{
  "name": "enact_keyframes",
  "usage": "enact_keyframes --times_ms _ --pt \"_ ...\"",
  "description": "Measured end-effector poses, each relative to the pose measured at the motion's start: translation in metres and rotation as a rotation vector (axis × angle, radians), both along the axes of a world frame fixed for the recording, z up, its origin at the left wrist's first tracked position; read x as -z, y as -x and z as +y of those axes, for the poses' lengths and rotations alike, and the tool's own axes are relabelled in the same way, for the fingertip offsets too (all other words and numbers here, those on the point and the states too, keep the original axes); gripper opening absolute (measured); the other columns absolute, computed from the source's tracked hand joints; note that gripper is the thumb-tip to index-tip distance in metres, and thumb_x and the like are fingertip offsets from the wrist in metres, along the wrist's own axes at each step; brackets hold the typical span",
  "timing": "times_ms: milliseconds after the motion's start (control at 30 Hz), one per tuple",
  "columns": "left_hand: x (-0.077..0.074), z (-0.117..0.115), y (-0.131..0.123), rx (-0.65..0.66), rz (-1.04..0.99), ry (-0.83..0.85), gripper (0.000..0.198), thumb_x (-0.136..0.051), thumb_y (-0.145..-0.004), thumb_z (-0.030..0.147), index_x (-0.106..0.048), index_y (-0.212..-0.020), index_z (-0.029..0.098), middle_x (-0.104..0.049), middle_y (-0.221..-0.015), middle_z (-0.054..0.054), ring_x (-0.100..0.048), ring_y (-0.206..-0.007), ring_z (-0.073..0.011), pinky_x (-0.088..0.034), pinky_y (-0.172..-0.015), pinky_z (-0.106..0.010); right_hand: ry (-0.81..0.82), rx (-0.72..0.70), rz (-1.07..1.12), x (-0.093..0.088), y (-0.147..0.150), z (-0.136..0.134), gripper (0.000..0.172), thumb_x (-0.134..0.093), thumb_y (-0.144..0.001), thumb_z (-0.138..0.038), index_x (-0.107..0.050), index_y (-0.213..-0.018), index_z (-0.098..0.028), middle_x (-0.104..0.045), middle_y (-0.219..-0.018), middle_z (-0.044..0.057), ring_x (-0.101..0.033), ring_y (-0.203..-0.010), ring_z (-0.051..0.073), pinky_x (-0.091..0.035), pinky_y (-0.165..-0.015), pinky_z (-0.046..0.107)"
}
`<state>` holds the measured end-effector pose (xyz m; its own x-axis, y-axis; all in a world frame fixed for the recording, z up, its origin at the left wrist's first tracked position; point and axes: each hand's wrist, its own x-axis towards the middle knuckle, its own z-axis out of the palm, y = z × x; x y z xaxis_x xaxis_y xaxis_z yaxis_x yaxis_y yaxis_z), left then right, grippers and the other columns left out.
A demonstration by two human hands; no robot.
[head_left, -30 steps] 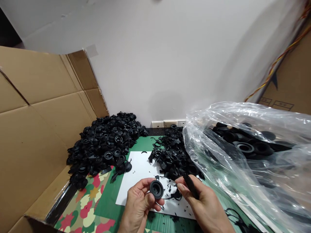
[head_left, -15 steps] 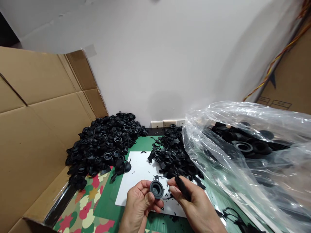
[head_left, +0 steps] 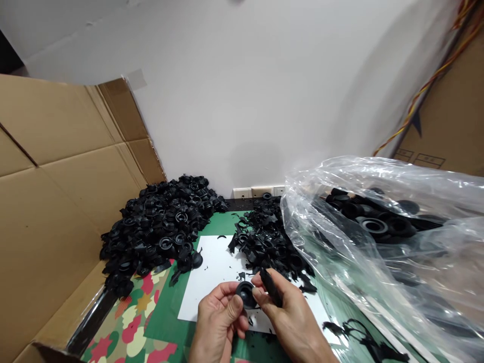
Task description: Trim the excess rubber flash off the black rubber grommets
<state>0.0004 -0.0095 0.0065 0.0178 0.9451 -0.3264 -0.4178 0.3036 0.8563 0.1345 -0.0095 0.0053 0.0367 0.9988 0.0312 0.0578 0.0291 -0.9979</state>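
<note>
My left hand (head_left: 220, 320) is closed round a black round rubber part (head_left: 245, 291), a ringed cup whose hollow side faces me. Thumb and forefinger pinch its left edge. My right hand (head_left: 289, 312) has its thumb and forefinger against the right rim of this part. A dark elongated black piece (head_left: 270, 286) is tucked in the right hand, its end jutting up past the knuckles; its exact kind is unclear. Under both hands lies a white sheet (head_left: 192, 297) sprinkled with black scraps.
A large heap of black rubber parts (head_left: 159, 227) sits at left beside a cardboard box (head_left: 71, 166). Black trimmings (head_left: 268, 237) are piled beyond the hands. A clear plastic bag (head_left: 340, 252) with more black parts is at right. Loose black scraps (head_left: 365, 335) lie near the front right.
My right hand has moved left, bringing its fingertips onto the rim of the round part. The left hand still holds that part, now tilted differently. The view has shifted slightly.
</note>
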Motion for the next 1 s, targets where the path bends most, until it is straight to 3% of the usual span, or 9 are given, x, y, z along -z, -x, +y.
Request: enact_keyframes --times_ms 200,400,500,600,733,867,1000 --pt "-0.005 0.0 -0.003 -0.028 0.028 0.027 0.045 -0.088 -0.047 0.037 -0.069 -0.078 0.01 -0.058 -0.049 0.002 -0.046 -0.034 -0.0038 -0.03 -0.035 -0.013 -0.105 -0.01 -0.009 0.002 0.001 -0.002 0.011 -0.051 -0.08 -0.024 -0.056 -0.071 -0.021 -0.061 -0.066 -0.001 -0.058 -0.062 0.017 -0.045 -0.055 0.023" --pt "0.0 -0.001 -0.002 -0.076 0.057 -0.035 0.045 -0.087 -0.05 0.037 -0.068 -0.082 0.012 -0.058 -0.053 0.004 -0.049 -0.035 -0.0047 -0.032 -0.035 -0.014 -0.427 0.001 -0.308 0.019 -0.001 -0.006 0.022 -0.044 -0.085 -0.015 -0.064 -0.078 -0.022 -0.057 -0.074 0.003 -0.059 -0.064 0.016 -0.047 -0.057 0.022" --pt "0.001 -0.001 -0.002 -0.086 0.07 -0.065 0.042 -0.086 -0.052 0.035 -0.069 -0.083 0.012 -0.059 -0.053 0.004 -0.052 -0.037 -0.0058 -0.035 -0.036 -0.014 -0.541 0.076 -0.455 0.028 -0.002 -0.011 0.029 -0.04 -0.083 -0.011 -0.066 -0.089 -0.024 -0.056 -0.079 0.003 -0.059 -0.058 0.014 -0.046 -0.052 0.021" --pt "-0.001 -0.001 -0.002 -0.089 0.083 -0.109 0.042 -0.086 -0.053 0.035 -0.069 -0.084 0.012 -0.06 -0.053 0.004 -0.053 -0.037 -0.0064 -0.037 -0.036 -0.015 -0.604 0.051 -0.589 0.027 -0.005 -0.016 0.035 -0.035 -0.083 -0.009 -0.064 -0.094 -0.025 -0.057 -0.083 0.004 -0.06 -0.055 0.012 -0.045 -0.048 0.019" --pt "-0.009 -0.001 -0.004 -0.069 0.085 -0.093 0.042 -0.087 -0.051 0.033 -0.07 -0.083 0.011 -0.059 -0.051 0.004 -0.053 -0.037 -0.0064 -0.039 -0.037 -0.015 -0.67 0.009 -0.682 0.023 -0.006 -0.019 0.028 -0.038 -0.086 -0.018 -0.065 -0.091 -0.023 -0.061 -0.08 0.005 -0.059 -0.05 0.012 -0.043 -0.045 0.021" --pt "-0.017 -0.003 -0.006 -0.082 0.043 -0.039 0.047 -0.09 -0.043 0.035 -0.07 -0.079 0.011 -0.057 -0.048 0.005 -0.052 -0.032 -0.0065 -0.037 -0.034 -0.015 -0.779 0.045 -0.707 0.029 -0.003 -0.018 0.026 -0.046 -0.086 -0.036 -0.066 -0.086 -0.019 -0.063 -0.072 0.008 -0.058 -0.049 0.015 -0.044 -0.044 0.024" --pt "-0.018 -0.005 -0.008 -0.09 0.008 -0.003 0.051 -0.09 -0.041 0.035 -0.069 -0.079 0.01 -0.056 -0.047 0.005 -0.051 -0.03 -0.0066 -0.037 -0.033 -0.016 -0.81 0.089 -0.662 0.038 0.0 -0.017 0.025 -0.048 -0.086 -0.036 -0.064 -0.077 -0.02 -0.063 -0.069 0.008 -0.058 -0.051 0.015 -0.044 -0.043 0.023"
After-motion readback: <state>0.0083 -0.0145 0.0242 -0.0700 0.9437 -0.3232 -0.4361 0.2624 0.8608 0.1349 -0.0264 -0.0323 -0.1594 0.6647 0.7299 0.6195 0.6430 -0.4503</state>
